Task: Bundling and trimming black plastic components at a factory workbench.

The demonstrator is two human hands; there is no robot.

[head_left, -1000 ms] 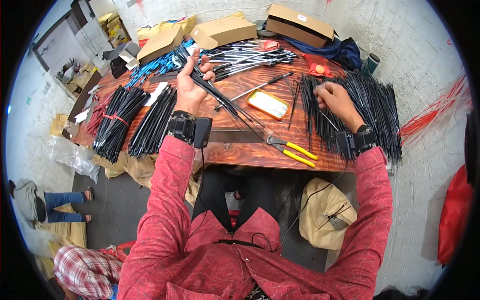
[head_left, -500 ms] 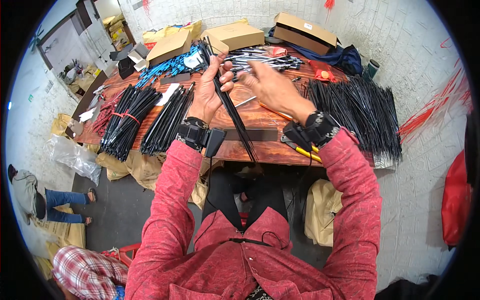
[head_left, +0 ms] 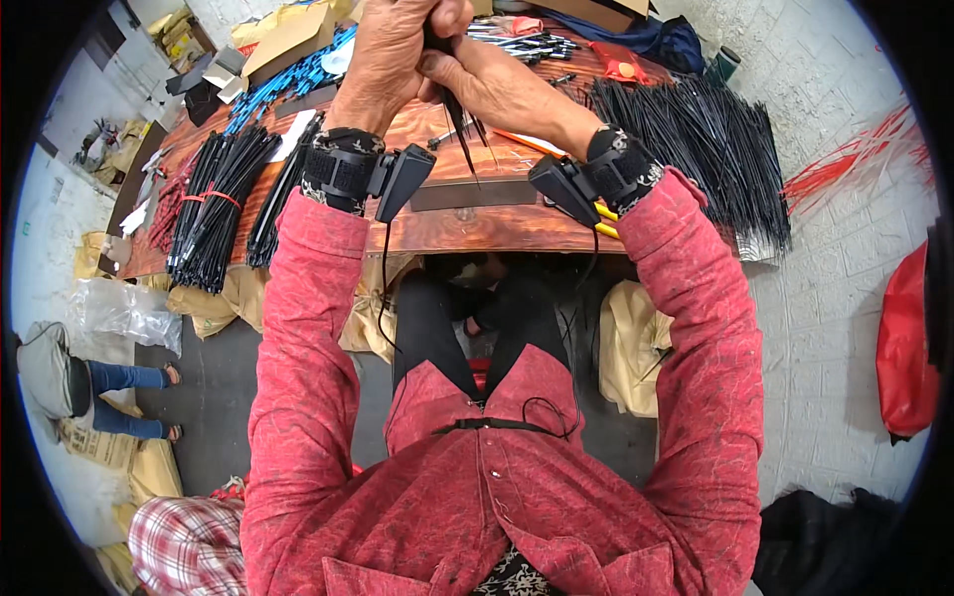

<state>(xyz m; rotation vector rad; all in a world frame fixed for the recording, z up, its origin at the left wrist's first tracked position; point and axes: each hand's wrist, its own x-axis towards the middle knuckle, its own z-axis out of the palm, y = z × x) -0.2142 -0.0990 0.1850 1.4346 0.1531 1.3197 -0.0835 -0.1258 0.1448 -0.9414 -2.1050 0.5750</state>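
Left hand (head_left: 397, 50) and right hand (head_left: 487, 84) both clench a few black sticks (head_left: 462, 129) above the tabletop (head_left: 467, 223); gripping tightly and squaring the ends should keep them aligned.

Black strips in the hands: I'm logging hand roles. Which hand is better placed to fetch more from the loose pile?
Probably the right hand: the loose pile lies on its side, while the left hand grips the black strips.

On the bench (head_left: 467, 223) I see tied bundles of cable ties (head_left: 214, 209) at the left and a loose heap of ties (head_left: 715, 149) at the right — cardboard boxes (head_left: 288, 35) along the far edge.
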